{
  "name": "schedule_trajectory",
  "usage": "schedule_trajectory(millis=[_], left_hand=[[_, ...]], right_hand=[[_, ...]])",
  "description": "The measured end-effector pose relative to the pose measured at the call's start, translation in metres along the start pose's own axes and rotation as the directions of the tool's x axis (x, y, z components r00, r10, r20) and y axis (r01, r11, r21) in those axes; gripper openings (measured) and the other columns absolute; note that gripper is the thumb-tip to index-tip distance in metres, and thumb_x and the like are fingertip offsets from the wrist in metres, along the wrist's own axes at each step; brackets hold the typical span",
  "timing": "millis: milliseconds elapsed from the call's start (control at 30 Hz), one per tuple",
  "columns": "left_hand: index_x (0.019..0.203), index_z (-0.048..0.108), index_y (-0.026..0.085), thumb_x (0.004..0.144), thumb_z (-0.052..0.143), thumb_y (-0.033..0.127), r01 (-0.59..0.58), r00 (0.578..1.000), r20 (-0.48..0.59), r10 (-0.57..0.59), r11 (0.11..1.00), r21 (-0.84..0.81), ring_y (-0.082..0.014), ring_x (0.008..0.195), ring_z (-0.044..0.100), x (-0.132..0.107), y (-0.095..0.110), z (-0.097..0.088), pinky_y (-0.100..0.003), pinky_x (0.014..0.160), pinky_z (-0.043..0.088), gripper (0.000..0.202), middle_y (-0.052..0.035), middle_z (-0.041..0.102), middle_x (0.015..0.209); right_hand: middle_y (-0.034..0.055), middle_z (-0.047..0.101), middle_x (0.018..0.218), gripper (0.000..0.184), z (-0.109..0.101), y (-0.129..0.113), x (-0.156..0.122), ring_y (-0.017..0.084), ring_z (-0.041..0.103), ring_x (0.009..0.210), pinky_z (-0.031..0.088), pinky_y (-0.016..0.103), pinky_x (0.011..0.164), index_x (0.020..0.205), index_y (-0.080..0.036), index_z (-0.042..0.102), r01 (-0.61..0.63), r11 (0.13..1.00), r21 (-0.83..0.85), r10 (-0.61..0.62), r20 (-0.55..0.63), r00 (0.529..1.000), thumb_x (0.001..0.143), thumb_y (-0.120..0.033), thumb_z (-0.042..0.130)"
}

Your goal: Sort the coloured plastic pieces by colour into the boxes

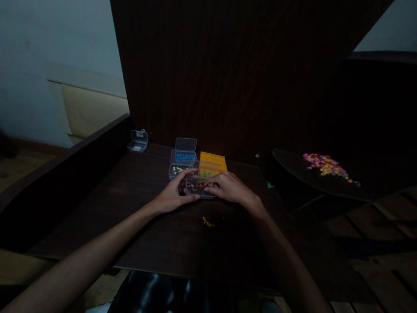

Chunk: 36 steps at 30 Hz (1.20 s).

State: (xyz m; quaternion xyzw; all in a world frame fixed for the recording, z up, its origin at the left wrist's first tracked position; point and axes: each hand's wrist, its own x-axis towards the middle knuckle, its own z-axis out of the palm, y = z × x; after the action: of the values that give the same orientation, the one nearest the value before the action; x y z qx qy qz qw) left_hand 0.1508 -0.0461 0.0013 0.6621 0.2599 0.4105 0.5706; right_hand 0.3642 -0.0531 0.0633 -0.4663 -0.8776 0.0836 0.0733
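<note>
My left hand (175, 192) is wrapped around the left side of a clear plastic box (202, 194), thumb along its near edge. Small reddish-brown pieces lie inside it. Over the box's right part, my right hand (225, 186) has its fingers pinched together and reaching in; whatever sits between the fingertips is too small to make out. Just behind stands a yellow box (213, 160) with small green pieces near it. To the left are a clear box with pale pieces (176, 170) and an open clear box with blue pieces (185, 157).
A small open clear case (138, 141) stands at the table's back left corner. Several yellow bits (208, 222) lie on the dark table (170, 246) in front of the hands. A pile of colourful pieces (326, 165) rests on a dark ledge at right. A raised side panel (59, 176) borders the left.
</note>
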Motion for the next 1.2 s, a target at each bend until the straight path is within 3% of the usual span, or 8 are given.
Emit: schedule_trajectory(millis=[167, 333, 500, 667, 933, 1200], left_hand=[[0.131, 0.043, 0.023, 0.069, 0.077, 0.026, 0.008, 1.0, -0.018, -0.008, 1.0, 0.014, -0.0248, 0.106, 0.061, -0.001, 0.002, 0.0, -0.046, 0.094, 0.049, 0.071, -0.0121, 0.053, 0.129], [0.131, 0.042, 0.022, 0.068, 0.078, 0.027, 0.017, 1.0, -0.018, -0.016, 1.0, 0.004, -0.0258, 0.108, 0.061, 0.0, 0.001, 0.0, -0.047, 0.095, 0.049, 0.072, -0.0128, 0.051, 0.131], [0.131, 0.042, 0.023, 0.068, 0.077, 0.026, 0.007, 1.0, -0.021, -0.007, 1.0, -0.006, -0.0266, 0.11, 0.06, 0.001, 0.0, -0.001, -0.049, 0.097, 0.048, 0.072, -0.0127, 0.05, 0.132], [0.131, 0.043, 0.023, 0.068, 0.077, 0.026, 0.005, 1.0, -0.024, -0.005, 1.0, 0.007, -0.0264, 0.108, 0.062, 0.001, 0.001, -0.001, -0.05, 0.095, 0.049, 0.071, -0.0124, 0.054, 0.128], [0.131, 0.043, 0.023, 0.069, 0.076, 0.025, 0.02, 1.0, -0.017, -0.02, 1.0, 0.007, -0.027, 0.11, 0.061, 0.0, 0.002, -0.001, -0.048, 0.096, 0.049, 0.071, -0.0124, 0.054, 0.129], [0.131, 0.042, 0.022, 0.068, 0.077, 0.026, 0.041, 0.999, -0.025, -0.04, 0.999, 0.013, -0.0268, 0.109, 0.061, 0.0, 0.002, -0.001, -0.048, 0.097, 0.048, 0.072, -0.0128, 0.052, 0.13]], right_hand=[[0.0063, 0.073, 0.086, 0.022, -0.006, 0.001, -0.01, 0.016, 0.062, 0.072, 0.039, 0.024, 0.066, 0.102, -0.02, 0.074, 0.018, 0.997, 0.081, -0.01, -0.095, 0.995, 0.088, -0.025, 0.057], [-0.0005, 0.059, 0.059, 0.024, -0.009, 0.002, -0.027, 0.009, 0.046, 0.051, 0.032, 0.021, 0.054, 0.092, -0.014, 0.075, 0.032, 0.973, 0.227, 0.005, -0.161, 0.987, 0.086, -0.029, 0.058], [-0.0042, 0.047, 0.052, 0.026, 0.004, 0.003, -0.041, 0.007, 0.038, 0.048, 0.03, 0.021, 0.05, 0.082, -0.012, 0.074, 0.002, 0.928, 0.372, -0.002, 0.001, 1.0, 0.081, -0.035, 0.063], [-0.004, 0.049, 0.055, 0.026, 0.022, 0.001, -0.046, 0.007, 0.041, 0.049, 0.031, 0.02, 0.051, 0.085, -0.013, 0.075, -0.051, 0.92, 0.388, -0.011, 0.157, 0.988, 0.082, -0.035, 0.062], [0.0006, 0.066, 0.068, 0.021, 0.042, 0.004, -0.047, 0.009, 0.05, 0.057, 0.036, 0.02, 0.058, 0.089, -0.016, 0.075, 0.012, 0.933, 0.361, -0.074, 0.158, 0.985, 0.083, -0.029, 0.06], [-0.002, 0.062, 0.064, 0.019, 0.047, 0.0, -0.043, 0.008, 0.049, 0.055, 0.033, 0.02, 0.055, 0.088, -0.016, 0.074, -0.047, 0.943, 0.329, 0.001, 0.138, 0.99, 0.083, -0.028, 0.059]])
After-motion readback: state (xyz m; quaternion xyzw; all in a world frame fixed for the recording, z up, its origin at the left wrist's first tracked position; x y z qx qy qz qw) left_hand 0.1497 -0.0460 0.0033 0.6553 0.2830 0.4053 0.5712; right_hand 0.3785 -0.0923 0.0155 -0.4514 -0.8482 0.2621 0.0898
